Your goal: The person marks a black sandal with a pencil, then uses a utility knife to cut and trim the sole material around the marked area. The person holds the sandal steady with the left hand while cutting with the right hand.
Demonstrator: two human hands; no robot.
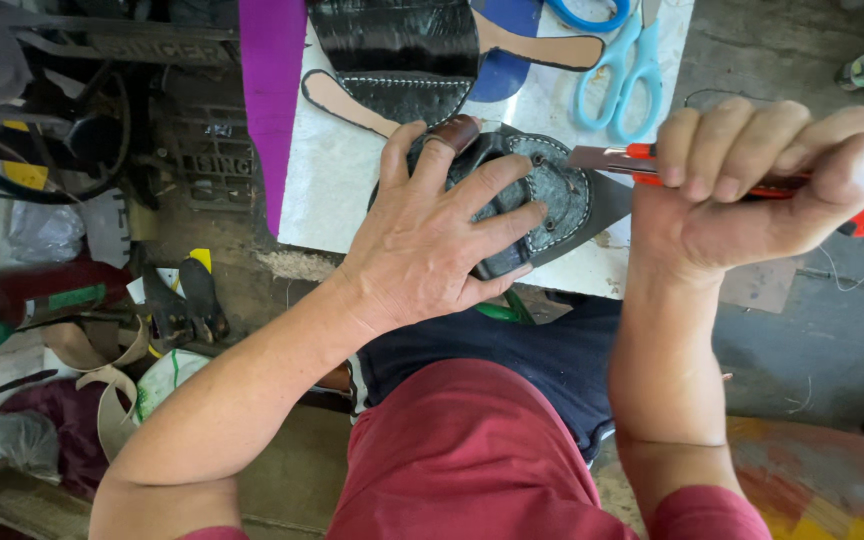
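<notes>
Gripping the knife (752, 180) in a tight right fist (762, 190), we aim its blade at the edge of the leather piece (552, 195), which lies on the white board (337, 170). Left hand (442, 235) presses it flat, fingers spread, just beside the blade. A slip could cut those fingers, we judge; scissors (620, 75) lie beyond.

Much of the dark leather piece (552, 195) under the left hand (432, 240).

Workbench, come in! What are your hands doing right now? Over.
Left hand flat, pressing black stitched leather piece onto white board. Right hand fisted round red utility knife, blade at piece's edge. Blue scissors lie clear.
</notes>
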